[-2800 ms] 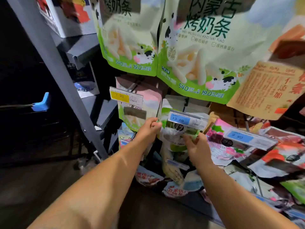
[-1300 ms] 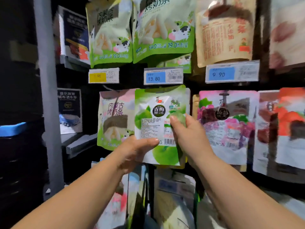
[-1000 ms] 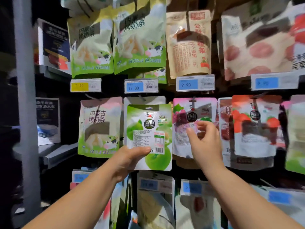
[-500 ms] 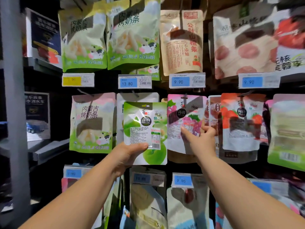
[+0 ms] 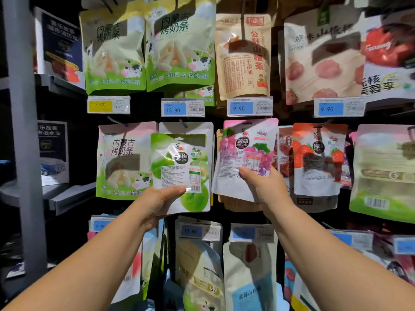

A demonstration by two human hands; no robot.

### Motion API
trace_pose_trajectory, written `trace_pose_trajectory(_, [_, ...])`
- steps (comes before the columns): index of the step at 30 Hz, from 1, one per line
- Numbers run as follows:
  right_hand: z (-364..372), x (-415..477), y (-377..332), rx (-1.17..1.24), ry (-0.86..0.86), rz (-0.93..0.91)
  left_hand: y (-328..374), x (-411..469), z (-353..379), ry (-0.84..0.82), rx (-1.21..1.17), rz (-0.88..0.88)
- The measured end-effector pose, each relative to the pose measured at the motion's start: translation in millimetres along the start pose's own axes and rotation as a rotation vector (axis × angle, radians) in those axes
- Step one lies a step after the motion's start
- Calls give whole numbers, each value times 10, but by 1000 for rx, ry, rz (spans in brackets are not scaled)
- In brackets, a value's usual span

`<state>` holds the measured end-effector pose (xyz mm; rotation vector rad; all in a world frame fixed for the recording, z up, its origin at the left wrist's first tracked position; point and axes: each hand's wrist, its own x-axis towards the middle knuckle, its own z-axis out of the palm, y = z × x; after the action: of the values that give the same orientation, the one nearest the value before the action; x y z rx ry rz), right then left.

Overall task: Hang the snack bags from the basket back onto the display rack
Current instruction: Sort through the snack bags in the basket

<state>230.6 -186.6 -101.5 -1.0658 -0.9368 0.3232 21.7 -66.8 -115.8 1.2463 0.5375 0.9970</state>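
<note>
- Gripping the green plum snack bag (image 5: 179, 171) by its lower left corner, thumb curled over the front, the left hand (image 5: 157, 203) is holding it upright at the middle row of the display rack (image 5: 22, 131).
- The bag is hovering in front of a white-backed bag (image 5: 197, 129) that is hanging on the peg (image 5: 183, 125) under the 13.80 price tag (image 5: 183, 107). Its hang hole is sitting below that peg and is not yet threaded on.
- The right hand (image 5: 262, 187) is pinching the lower edge of the purple grape bag (image 5: 244, 153), which is hanging slightly askew on the neighbouring peg.
- Judging from this, the one-handed hold low on the green bag is leaving its top floppy, so the hole may be missing the peg tip or catching on the price tag.
- Pulling on the grape bag while attention is elsewhere is risking sliding it off its own peg.
- The bags are crowding each other, so pushing one on could be knocking the white-backed bag loose.
</note>
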Motion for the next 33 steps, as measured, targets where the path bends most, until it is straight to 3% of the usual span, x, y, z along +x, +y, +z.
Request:
trace_pose_trajectory(6, [-66,-394,-221,87,-188,5,-63,-212,68,13,41,-16])
trace_pose_trajectory(9, [-222,-607,-198,160,-211,86,-167,-395,294,-128,45,0])
trace_pose_trajectory(13, [-573,-837,-171,165,-109,150,-373,-647,748,-313,-34,-51])
trace_pose_trajectory(21, [-1766,-1418,-311,68,145,164,-1109,-947,1822,-347,-109,-186])
trace_pose_trajectory(26, [-2607,-1904,-416,16,306,223,-1548,-1302,2652,-624,-79,-292])
trace_pose_trajectory(33, [-3722,-2482,-679,2,539,293,-2069,-1766,3882,-816,-28,-399])
